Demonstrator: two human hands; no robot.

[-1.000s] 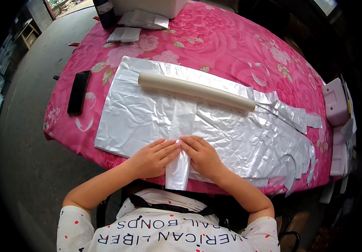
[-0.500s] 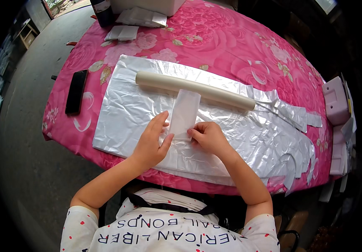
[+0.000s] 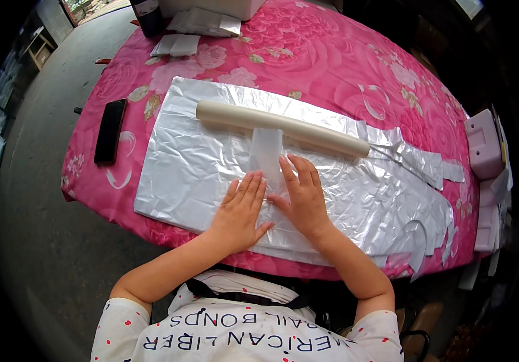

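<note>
Two bare hands, palms down, on a folded whitish plastic strip (image 3: 267, 146). Left hand (image 3: 240, 211): grip flat, four fingers close together, thumb angled away to the right, fingertips at the strip's left side. Right hand (image 3: 303, 196): grip spread, fingers fanned a bit and pointing away from the body, thumb reaching left toward the left fingers; fingertips at the strip's right side. Can't tell how hard either one presses. Strip lies between the hands, near part partly covered by them, far end right by a long cream roll (image 3: 283, 128); can't tell if they touch. Strip and roll both on a wide stack of crinkled silvery plastic sheets (image 3: 181, 163), ragged cut strips at its right end. Stack sits along the near edge of the tabletop (image 3: 326, 66), covered by a pink floral cloth (image 3: 121, 78). Black phone (image 3: 110, 132) left of the stack, apart from it. Far left: small flat packets (image 3: 176, 45), more clear packets (image 3: 205, 22), dark bottle (image 3: 147, 17), white box (image 3: 220, 7). Far right edge: pale pink containers (image 3: 484, 142). Grey floor (image 3: 54, 163) at left.
</note>
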